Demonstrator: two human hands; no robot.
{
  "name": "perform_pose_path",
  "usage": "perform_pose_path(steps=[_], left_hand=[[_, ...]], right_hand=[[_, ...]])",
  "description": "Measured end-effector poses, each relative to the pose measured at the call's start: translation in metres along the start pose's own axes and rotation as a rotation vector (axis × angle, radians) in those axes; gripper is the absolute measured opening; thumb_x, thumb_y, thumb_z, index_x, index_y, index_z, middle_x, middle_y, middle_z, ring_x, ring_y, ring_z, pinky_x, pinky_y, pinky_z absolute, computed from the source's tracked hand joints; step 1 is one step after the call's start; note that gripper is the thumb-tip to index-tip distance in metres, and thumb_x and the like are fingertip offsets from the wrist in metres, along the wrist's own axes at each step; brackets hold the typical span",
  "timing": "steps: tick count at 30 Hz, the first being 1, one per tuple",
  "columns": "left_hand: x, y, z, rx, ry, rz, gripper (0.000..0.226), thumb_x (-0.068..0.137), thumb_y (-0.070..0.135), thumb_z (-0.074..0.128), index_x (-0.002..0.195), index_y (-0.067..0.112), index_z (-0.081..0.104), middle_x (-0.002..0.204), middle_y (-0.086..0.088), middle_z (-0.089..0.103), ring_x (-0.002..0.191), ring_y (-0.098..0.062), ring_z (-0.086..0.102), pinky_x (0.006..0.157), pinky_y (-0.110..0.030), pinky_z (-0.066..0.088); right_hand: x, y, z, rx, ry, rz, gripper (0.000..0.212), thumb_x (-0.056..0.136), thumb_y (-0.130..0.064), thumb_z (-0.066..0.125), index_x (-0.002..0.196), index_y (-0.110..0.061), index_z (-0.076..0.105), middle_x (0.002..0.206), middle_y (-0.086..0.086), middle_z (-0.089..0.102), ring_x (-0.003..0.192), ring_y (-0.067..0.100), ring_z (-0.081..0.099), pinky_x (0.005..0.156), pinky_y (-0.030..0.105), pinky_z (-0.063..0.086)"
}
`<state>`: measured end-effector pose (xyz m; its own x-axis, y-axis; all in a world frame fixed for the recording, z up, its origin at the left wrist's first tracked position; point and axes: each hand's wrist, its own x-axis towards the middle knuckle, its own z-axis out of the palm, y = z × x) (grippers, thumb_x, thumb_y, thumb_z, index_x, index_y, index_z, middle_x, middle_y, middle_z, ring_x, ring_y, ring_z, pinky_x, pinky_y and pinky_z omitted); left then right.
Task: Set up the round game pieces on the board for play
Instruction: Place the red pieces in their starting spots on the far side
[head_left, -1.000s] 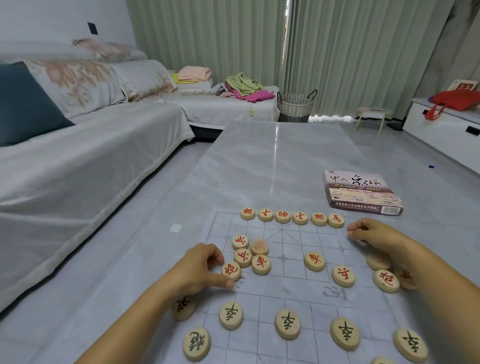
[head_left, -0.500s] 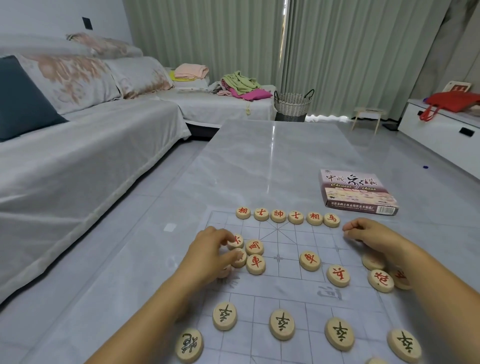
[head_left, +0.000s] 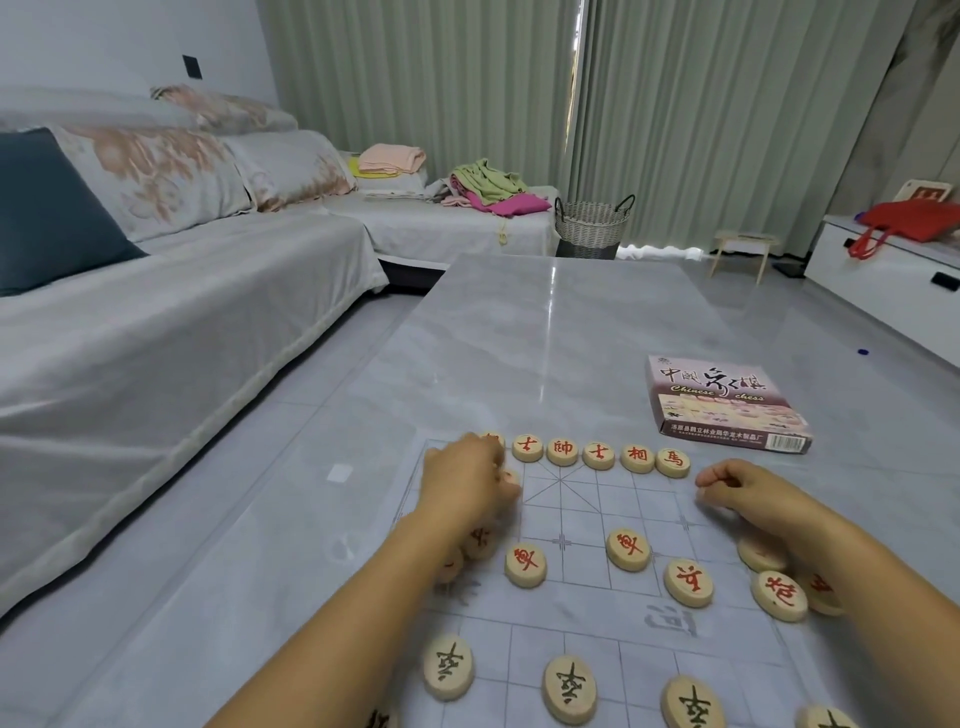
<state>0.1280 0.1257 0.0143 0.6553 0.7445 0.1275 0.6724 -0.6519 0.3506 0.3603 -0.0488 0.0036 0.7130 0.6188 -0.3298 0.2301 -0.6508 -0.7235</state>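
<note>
A thin printed board sheet (head_left: 576, 512) lies on the grey table. Along its far edge stands a row of round wooden pieces with red characters (head_left: 562, 451). My left hand (head_left: 467, 486) is at the left end of that row, fingers closed around a round piece (head_left: 511, 476) that peeks out at the fingertips; it hides the row's leftmost piece. My right hand (head_left: 743, 493) rests curled on the board's right side, nothing visible in it. Loose red pieces (head_left: 627, 549) lie mid-board. Black-character pieces (head_left: 569, 688) line the near side.
The game's box (head_left: 727, 410) lies on the table beyond the board's right corner. A grey covered sofa (head_left: 182, 312) runs along the left. A wicker basket (head_left: 592, 223) and a white cabinet (head_left: 883, 291) stand past the table's far end.
My left hand has moved from the loose red pieces at the board's left up to the far row, taking a round piece with it. My right hand has stayed put.
</note>
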Motion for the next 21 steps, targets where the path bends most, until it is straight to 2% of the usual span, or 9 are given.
perform_pose_path(steps=[2,4,8,11,15,19,21], left_hand=[[0.017,-0.025,-0.007,-0.063,0.087,-0.081,0.032,0.085,0.021,0.049,0.116,0.016,0.052,0.109,-0.003,0.061,0.104,-0.027,0.055,0.095,-0.035,0.033],[0.032,-0.048,-0.006,-0.067,0.067,-0.111,0.039,0.086,0.02,0.053,0.124,0.015,0.045,0.113,-0.005,0.061,0.104,-0.026,0.054,0.095,-0.036,0.035],[0.043,-0.068,0.007,-0.336,-0.028,-0.105,0.051,0.084,0.017,0.065,0.129,0.014,0.042,0.124,-0.007,0.055,0.1,-0.019,0.051,0.092,-0.031,0.043],[0.044,-0.078,0.013,-0.445,0.026,-0.16,0.06,0.077,0.018,0.073,0.129,0.011,0.044,0.128,-0.007,0.049,0.111,-0.021,0.051,0.095,-0.029,0.041],[0.048,-0.083,0.02,-0.377,0.065,-0.216,0.044,0.072,0.027,0.077,0.109,0.007,0.061,0.119,-0.01,0.051,0.105,-0.023,0.053,0.086,-0.028,0.044],[0.056,-0.08,0.022,-0.381,0.033,-0.217,0.041,0.077,0.032,0.073,0.112,0.014,0.064,0.121,-0.007,0.052,0.109,-0.024,0.053,0.097,-0.041,0.045],[0.058,-0.081,0.022,-0.385,0.011,-0.217,0.042,0.078,0.033,0.071,0.117,0.018,0.062,0.124,-0.006,0.052,0.113,-0.024,0.052,0.1,-0.042,0.043]], right_hand=[[-0.001,-0.001,0.001,-0.011,-0.009,-0.01,0.009,0.087,-0.014,0.059,0.094,-0.019,0.057,0.1,0.006,0.057,0.091,0.019,0.052,0.069,0.028,0.04],[-0.001,-0.001,0.001,-0.005,-0.01,-0.026,0.009,0.086,-0.014,0.06,0.094,-0.018,0.057,0.097,0.006,0.058,0.087,0.018,0.051,0.069,0.028,0.039],[0.002,-0.001,0.0,-0.017,-0.001,-0.04,0.011,0.084,-0.015,0.064,0.093,-0.015,0.057,0.089,0.007,0.057,0.078,0.018,0.049,0.065,0.028,0.036],[0.006,-0.004,0.001,-0.069,-0.012,-0.02,0.014,0.083,-0.017,0.066,0.092,-0.015,0.056,0.081,0.006,0.054,0.074,0.018,0.047,0.061,0.027,0.034],[0.01,-0.008,0.003,-0.134,-0.025,-0.005,0.018,0.082,-0.019,0.067,0.093,-0.015,0.053,0.08,0.005,0.053,0.07,0.016,0.047,0.057,0.025,0.032],[0.011,-0.007,0.004,-0.133,-0.031,-0.017,0.018,0.083,-0.019,0.067,0.092,-0.014,0.053,0.08,0.006,0.052,0.068,0.015,0.046,0.056,0.025,0.031],[0.012,-0.007,0.003,-0.14,-0.029,-0.02,0.018,0.083,-0.02,0.067,0.093,-0.014,0.053,0.08,0.006,0.053,0.069,0.015,0.046,0.057,0.025,0.031]])
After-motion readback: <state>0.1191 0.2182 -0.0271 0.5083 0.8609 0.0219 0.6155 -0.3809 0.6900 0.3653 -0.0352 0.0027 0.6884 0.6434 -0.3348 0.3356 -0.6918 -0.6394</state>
